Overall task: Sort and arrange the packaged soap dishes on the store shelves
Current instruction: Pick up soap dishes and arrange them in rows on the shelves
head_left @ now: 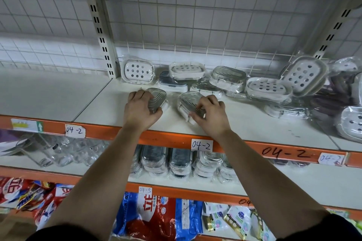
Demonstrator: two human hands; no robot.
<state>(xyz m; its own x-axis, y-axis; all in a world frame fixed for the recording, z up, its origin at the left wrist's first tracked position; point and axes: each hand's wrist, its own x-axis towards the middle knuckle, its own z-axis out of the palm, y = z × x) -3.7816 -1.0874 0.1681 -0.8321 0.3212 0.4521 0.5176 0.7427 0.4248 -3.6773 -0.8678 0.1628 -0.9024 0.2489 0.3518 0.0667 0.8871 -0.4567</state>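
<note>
On the upper white shelf (244,129), my left hand (140,110) grips a clear ribbed soap dish in plastic wrap (157,97) that stands on its edge. My right hand (210,115) holds a second wrapped clear dish (189,101), tilted beside the first. Behind them, along the wire grid back, lie more wrapped dishes: a white holed one (138,71) leaning upright, a white one on a dark one (186,69), a clear ribbed one (229,75), and white holed ones (266,87) (304,74).
An orange shelf lip (101,132) with "04-2" labels runs across the front. The shelf below holds rows of stacked wrapped dishes (176,162) and clear bottles (64,152). Bagged goods (156,213) fill the lowest shelf. A slotted upright (102,41) divides the bays.
</note>
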